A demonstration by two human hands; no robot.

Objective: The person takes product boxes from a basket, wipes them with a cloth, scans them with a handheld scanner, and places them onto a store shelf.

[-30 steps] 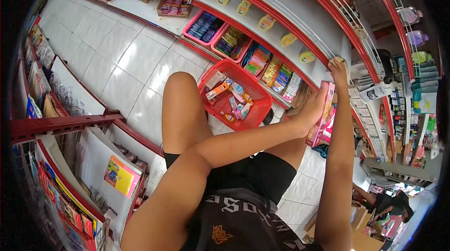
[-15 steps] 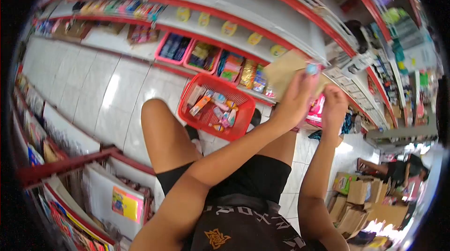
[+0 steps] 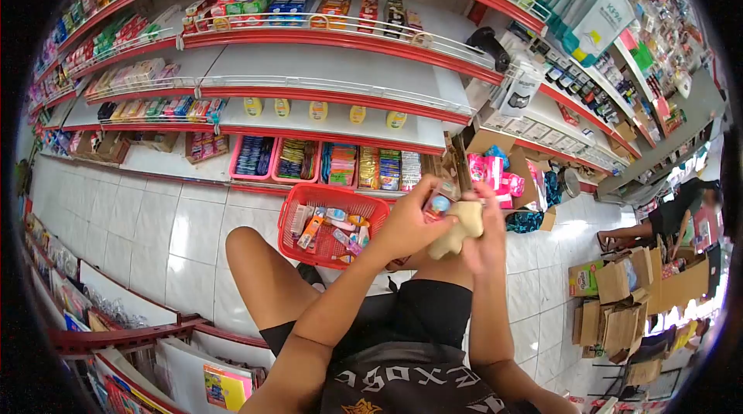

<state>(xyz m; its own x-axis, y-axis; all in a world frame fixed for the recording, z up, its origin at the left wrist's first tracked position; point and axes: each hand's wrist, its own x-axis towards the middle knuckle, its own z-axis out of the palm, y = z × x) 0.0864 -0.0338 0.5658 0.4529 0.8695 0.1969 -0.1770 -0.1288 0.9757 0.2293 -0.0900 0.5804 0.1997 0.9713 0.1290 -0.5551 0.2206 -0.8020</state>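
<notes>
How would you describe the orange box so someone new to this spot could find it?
Start at the long red-edged shelving and drop to the red basket on the tiled floor in front. In the basket's left part, find the slim orange box lying at a slant. Its bright orange sets it apart from the pale box beside it.

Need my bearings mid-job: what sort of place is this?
Probably a shop: red-edged shelves carry boxed goods and a row of yellow bottles, with a red basket of small packages beside them.
</notes>
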